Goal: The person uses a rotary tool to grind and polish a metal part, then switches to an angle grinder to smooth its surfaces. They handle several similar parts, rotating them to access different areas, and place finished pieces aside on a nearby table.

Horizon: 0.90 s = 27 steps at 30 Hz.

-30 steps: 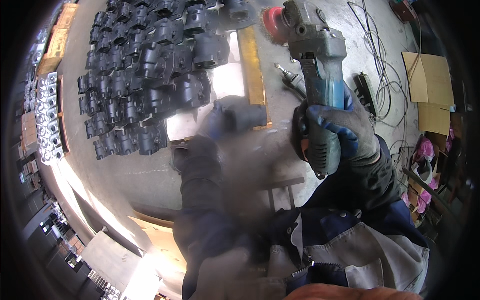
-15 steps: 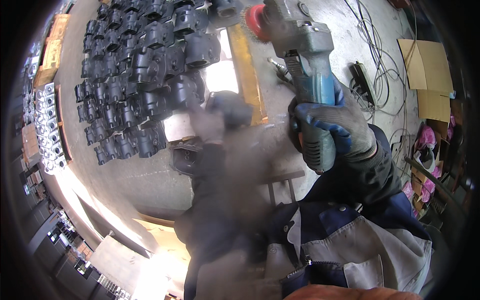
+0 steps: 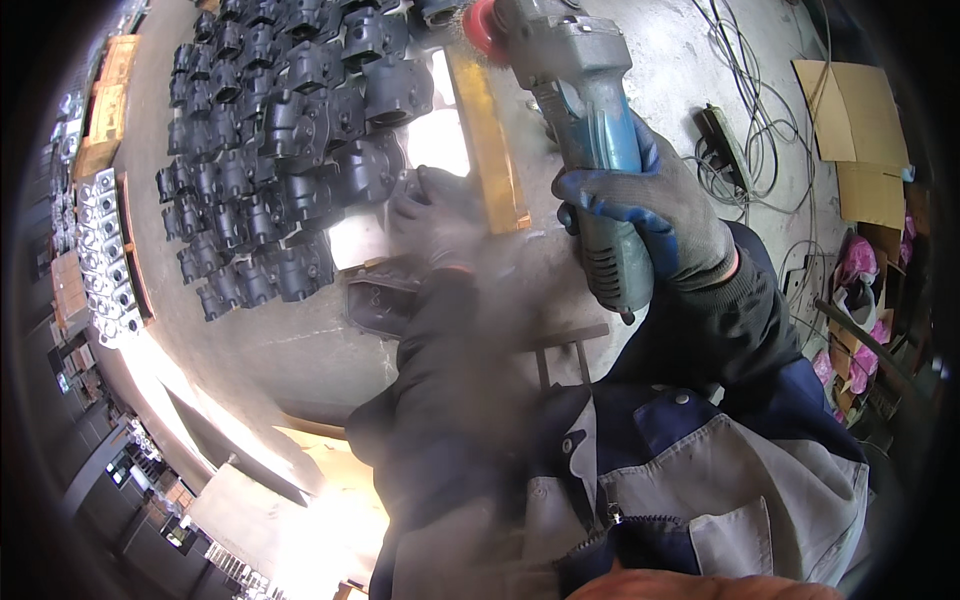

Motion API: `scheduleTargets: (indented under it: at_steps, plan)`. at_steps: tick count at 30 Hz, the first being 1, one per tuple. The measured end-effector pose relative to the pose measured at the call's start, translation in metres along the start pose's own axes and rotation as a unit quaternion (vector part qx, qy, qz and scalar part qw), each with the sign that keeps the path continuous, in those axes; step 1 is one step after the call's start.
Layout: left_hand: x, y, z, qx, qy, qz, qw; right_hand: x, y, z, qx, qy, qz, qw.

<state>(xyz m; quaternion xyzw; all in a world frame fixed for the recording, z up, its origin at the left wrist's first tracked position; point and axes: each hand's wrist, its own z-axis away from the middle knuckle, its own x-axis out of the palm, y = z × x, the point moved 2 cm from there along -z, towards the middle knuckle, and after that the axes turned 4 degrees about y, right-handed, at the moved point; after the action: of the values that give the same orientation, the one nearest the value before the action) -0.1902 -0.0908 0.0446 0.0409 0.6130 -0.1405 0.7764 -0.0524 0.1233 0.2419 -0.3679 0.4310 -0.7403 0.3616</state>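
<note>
Right hand [image 3: 665, 215] wraps grinder [image 3: 595, 150], brush [image 3: 483, 30] aimed outward, presumably for safety; left hand [image 3: 435, 222] blurred between black parts [image 3: 295, 128] and yellow board's [image 3: 485, 150] near end: can't tell grip.

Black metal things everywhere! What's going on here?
A person grips a grinder in the gloved right hand; its red brush is near the top of the view. The blurred left hand is beside rows of black parts; I can't tell if it holds one. Another part sits beside the left sleeve.
</note>
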Motion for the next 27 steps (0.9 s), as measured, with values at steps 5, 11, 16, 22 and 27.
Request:
scheduleTargets:
  at_steps: [5,11,16,22,27]
  plan:
    - [-0.02,-0.031,-0.016,0.147,0.016,0.029,0.989,-0.028,-0.031,0.003,-0.047,0.062,0.074,0.994]
    - [0.012,-0.021,-0.029,0.272,-0.092,0.037,0.957,-0.121,-0.056,-0.008,-0.214,0.235,0.448,0.836]
    - [0.036,-0.027,-0.034,0.254,-0.039,0.014,0.966,-0.21,0.013,-0.042,-0.128,0.302,0.603,0.727]
    - [0.043,-0.031,-0.036,0.235,-0.098,0.064,0.965,-0.289,0.16,-0.097,0.085,0.226,0.704,0.668]
    - [0.041,-0.034,-0.033,0.263,-0.062,0.085,0.959,-0.336,0.256,-0.127,0.142,0.298,0.668,0.667]
